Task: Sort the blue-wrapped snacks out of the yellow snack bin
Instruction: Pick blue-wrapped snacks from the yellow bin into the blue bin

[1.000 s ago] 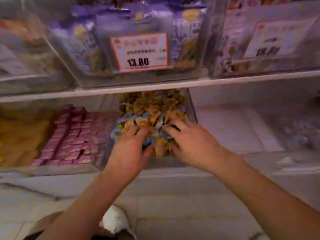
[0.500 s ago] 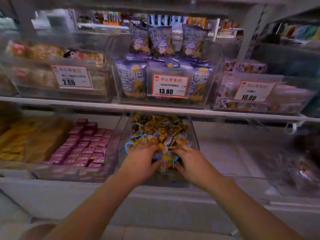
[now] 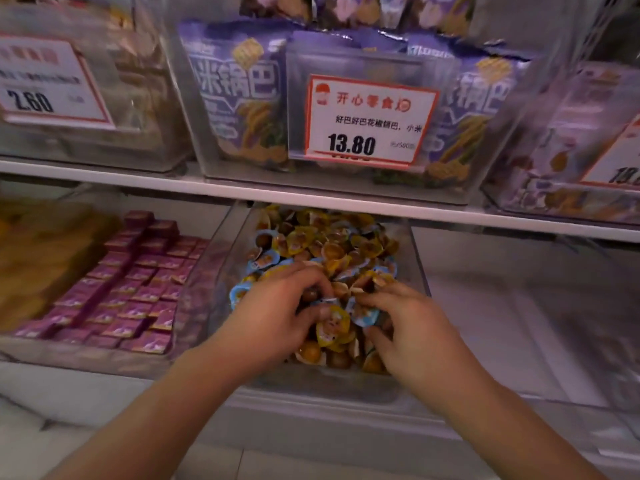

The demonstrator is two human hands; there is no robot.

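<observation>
Both forearms reaching forward and slightly inward, wrists level, palms down, into the clear plastic bin [image 3: 417, 271] of small yellow-wrapped snack cups [image 3: 330, 249] on the lower shelf. Left hand [image 3: 273, 315] lying over the near-left part of the pile, fingers curled down into the wrappers, knuckles raised; something small and blue-edged [image 3: 327, 301] at its fingertips, but too blurred to tell whether pinched or merely touched. Right hand [image 3: 408, 323] just beside it, over the near-right part, fingers bent and drawn toward the thumb, closing on a blue-wrapped snack cup [image 3: 365, 315] that sits between the two hands. Thumb tucked low on the near side of the pile.

More blue-wrapped cups [image 3: 265, 261] scattered among the yellow ones: a few just beyond the left hand's knuckles, one at its outer left edge against the bin wall, others beyond the right hand's fingertips. All still inside the bin.

Left of the left forearm, a clear tray of small pink boxed sweets [image 3: 138, 282] in rows. Above and beyond both hands, on the white shelf [image 3: 207, 187], purple snack bags [image 3: 239, 98] in a clear box bearing a red-framed price card [image 3: 369, 119] reading 13.80.
</observation>
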